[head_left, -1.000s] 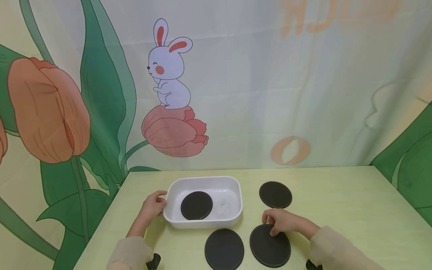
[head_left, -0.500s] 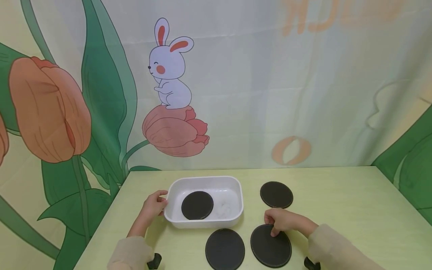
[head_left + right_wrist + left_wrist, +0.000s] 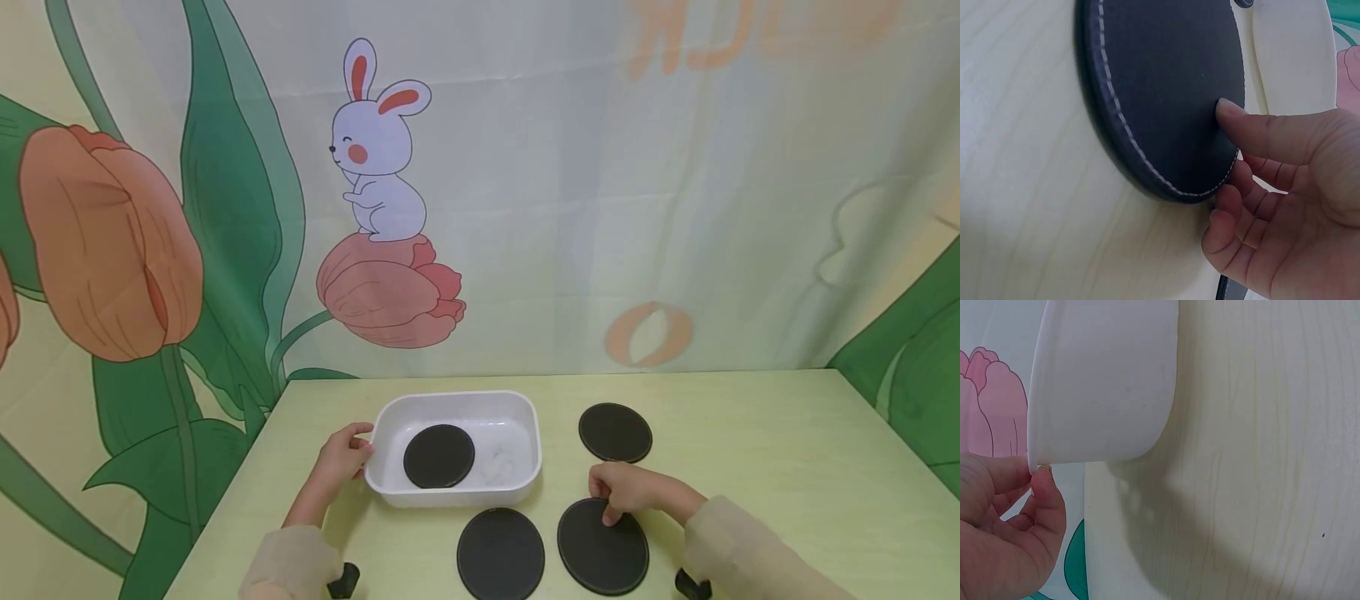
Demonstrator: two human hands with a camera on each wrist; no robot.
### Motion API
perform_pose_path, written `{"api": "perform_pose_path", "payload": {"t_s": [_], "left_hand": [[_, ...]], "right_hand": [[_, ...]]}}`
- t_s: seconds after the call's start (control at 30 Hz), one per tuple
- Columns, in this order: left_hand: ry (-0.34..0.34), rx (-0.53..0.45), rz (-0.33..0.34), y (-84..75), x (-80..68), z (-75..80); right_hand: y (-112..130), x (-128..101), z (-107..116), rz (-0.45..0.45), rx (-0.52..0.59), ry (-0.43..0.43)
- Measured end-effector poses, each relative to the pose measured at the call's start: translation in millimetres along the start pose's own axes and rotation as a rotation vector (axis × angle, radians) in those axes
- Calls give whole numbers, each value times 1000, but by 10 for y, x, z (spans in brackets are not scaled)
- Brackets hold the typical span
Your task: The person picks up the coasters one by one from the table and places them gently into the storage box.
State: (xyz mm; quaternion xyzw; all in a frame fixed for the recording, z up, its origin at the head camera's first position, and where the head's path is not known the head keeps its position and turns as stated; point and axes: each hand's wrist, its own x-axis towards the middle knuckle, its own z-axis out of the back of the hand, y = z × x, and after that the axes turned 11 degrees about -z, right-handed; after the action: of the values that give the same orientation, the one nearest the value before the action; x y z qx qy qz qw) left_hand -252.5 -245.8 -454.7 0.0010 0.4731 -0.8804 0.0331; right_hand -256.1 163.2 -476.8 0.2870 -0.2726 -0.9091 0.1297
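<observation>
Pinching the black coaster (image 3: 602,546) — right hand (image 3: 626,490) fingers; left hand (image 3: 341,457) grips white tray (image 3: 457,498).

There were four round black mats. One mat (image 3: 438,456) lay inside the tub, in the lower middle of the frame. One mat (image 3: 615,432) lay further right and higher up. Two mats sat at the bottom edge, one (image 3: 500,553) in the middle and one (image 3: 602,551) to its right. There was one white tub (image 3: 454,404). There were two hands, one (image 3: 342,455) at the lower left and one (image 3: 627,490) at the lower right.
</observation>
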Motion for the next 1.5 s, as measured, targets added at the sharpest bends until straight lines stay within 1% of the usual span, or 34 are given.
{"api": "perform_pose_path", "payload": {"t_s": [0.23,0.37,0.5,0.6,0.73,0.97,1.23,1.37,1.5], "left_hand": [[2,8,4,4,-1,-2],[3,11,3,-6,-8,-1],[0,9,-2,-14,-12,-2],[-1,11,-6,-11,-11,-2],[-1,11,-6,-12,-14,-1],[-5,4,-16,-11,-14,-3],[0,13,-7,-8,-15,3],[0,14,0,-11,-13,1],[-3,10,-5,-8,-4,-5]], "right_hand": [[7,-54,38,25,52,20],[25,-89,77,43,49,10],[54,-125,118,82,39,-7],[71,-160,136,105,57,0],[90,-212,164,114,90,30],[132,-311,237,88,147,111],[119,-342,292,137,184,173],[119,-340,315,147,244,209],[142,-318,359,156,367,267]]}}
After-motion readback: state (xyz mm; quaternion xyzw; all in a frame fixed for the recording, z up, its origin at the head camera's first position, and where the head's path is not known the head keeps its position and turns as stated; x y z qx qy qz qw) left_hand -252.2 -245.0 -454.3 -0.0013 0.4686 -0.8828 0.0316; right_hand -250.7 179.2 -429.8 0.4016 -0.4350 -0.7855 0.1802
